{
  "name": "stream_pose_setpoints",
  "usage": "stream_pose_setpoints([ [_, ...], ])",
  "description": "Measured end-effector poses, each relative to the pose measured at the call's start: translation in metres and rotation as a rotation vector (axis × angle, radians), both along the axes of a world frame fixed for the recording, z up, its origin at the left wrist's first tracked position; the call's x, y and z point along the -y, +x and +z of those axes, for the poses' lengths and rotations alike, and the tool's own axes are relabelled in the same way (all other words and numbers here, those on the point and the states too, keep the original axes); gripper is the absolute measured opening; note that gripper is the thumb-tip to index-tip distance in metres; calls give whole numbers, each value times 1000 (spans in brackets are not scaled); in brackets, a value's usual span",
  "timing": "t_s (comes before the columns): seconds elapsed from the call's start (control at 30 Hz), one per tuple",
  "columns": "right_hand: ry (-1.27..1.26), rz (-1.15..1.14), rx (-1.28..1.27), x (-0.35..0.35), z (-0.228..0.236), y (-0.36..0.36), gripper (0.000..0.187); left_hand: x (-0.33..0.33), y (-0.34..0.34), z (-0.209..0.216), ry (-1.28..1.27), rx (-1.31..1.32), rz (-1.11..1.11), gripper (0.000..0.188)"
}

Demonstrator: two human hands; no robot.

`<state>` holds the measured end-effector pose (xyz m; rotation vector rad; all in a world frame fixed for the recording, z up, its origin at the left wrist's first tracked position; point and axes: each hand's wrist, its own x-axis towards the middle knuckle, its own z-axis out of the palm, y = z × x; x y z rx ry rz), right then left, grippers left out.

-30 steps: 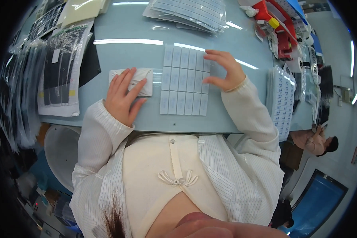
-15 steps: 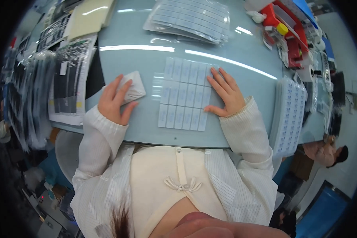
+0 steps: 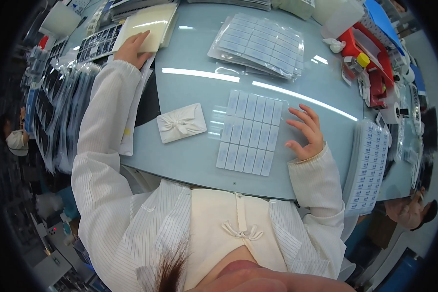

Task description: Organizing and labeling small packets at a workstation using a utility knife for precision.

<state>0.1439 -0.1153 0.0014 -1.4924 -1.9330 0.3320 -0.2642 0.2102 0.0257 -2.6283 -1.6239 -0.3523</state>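
My left hand (image 3: 133, 50) reaches to the far left, its fingers stretched over a stack of cream sheets (image 3: 155, 25). Its thumb is apart, at the stack's near edge. My right hand (image 3: 306, 134) is open with bent, spread fingers, just right of a sheet of pale blue labels (image 3: 249, 134). It holds nothing. The label sheet lies flat in the middle of the table, divided into rows of upright rectangles. Left of it is a small white cloth-wrapped bundle (image 3: 182, 123) with a knot on top, apart from both hands.
A stack of bagged label sheets (image 3: 258, 44) lies at the back. Clear plastic sleeves (image 3: 63, 112) crowd the left edge. Another pile of printed label sheets (image 3: 367, 165) stands at the right edge. Behind it are a red tray (image 3: 382, 63) and a yellow-capped bottle (image 3: 357, 63).
My left hand has left the white bundle and gone up to the cream sheets. My right hand has come off the label sheet's right edge. The whole view has shifted.
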Motion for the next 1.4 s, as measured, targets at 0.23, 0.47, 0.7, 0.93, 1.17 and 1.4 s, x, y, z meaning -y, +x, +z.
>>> stream_pose_setpoints([
  [0.23, 111, -117, -45, 0, 1, 0, 26, -5, -16, 12, 5, -143, -71, 30],
  [0.47, 201, -127, -112, -3, 17, -12, 28, 54, 12, 76, 550, 332, -231, 23],
  [0.7, -401, 250, -1459, -19, 30, -74, 53, 225, 93, 78, 266, 195, -1097, 24],
  [0.93, -892, 71, -1254, -21, 21, -52, 41, 205, 79, 42, -267, 326, -1078, 36],
  [1.17, -860, -311, -796, -8, 18, -63, 33, 205, 87, 5, -329, 370, -717, 48],
  [1.4, -723, -376, -540, -1, 17, -57, 29, 212, 109, -8, -343, 116, -725, 65],
])
